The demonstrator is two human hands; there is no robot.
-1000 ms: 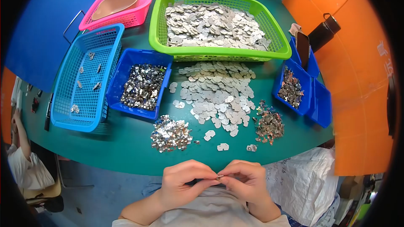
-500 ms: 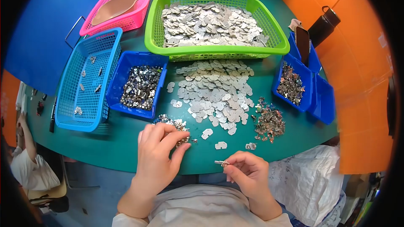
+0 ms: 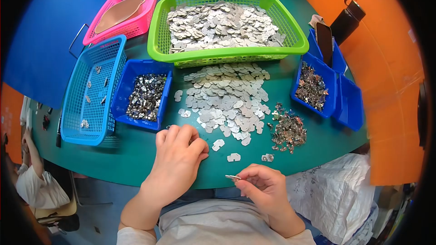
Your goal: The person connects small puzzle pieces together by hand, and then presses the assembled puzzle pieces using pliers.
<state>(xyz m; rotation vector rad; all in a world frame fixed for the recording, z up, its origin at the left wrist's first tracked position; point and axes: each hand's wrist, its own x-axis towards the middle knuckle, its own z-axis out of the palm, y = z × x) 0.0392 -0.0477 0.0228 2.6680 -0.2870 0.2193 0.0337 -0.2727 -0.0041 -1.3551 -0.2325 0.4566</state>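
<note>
My right hand (image 3: pixel 263 188) pinches a small flat metal plate (image 3: pixel 232 177) between thumb and forefinger, held level above the table's front edge. To its left, my left hand (image 3: pixel 179 152) is palm down on the table with its fingers curled together. It covers the spot where small shiny metal pieces lay, and what is in its fingers is hidden. Ahead of the hands lie a loose plate (image 3: pixel 234 157), another plate (image 3: pixel 218 144) and a plate with a small piece on it (image 3: pixel 268 157). Behind them spreads a heap of grey plates (image 3: pixel 227 95).
A green basket (image 3: pixel 227 56) full of plates stands at the back. Left are a blue bin (image 3: pixel 119 104) of metal pieces, a light-blue basket (image 3: pixel 70 109) and a pink basket (image 3: pixel 150 4). Right are copper-coloured pieces (image 3: pixel 289 131), another blue bin (image 3: pixel 334 93), a phone (image 3: pixel 324 41) and a black bottle (image 3: pixel 347 22).
My left hand's fingers have curled closer together and now cover the small metal pieces. My right hand still pinches its plate. The whole view has shifted slightly.
</note>
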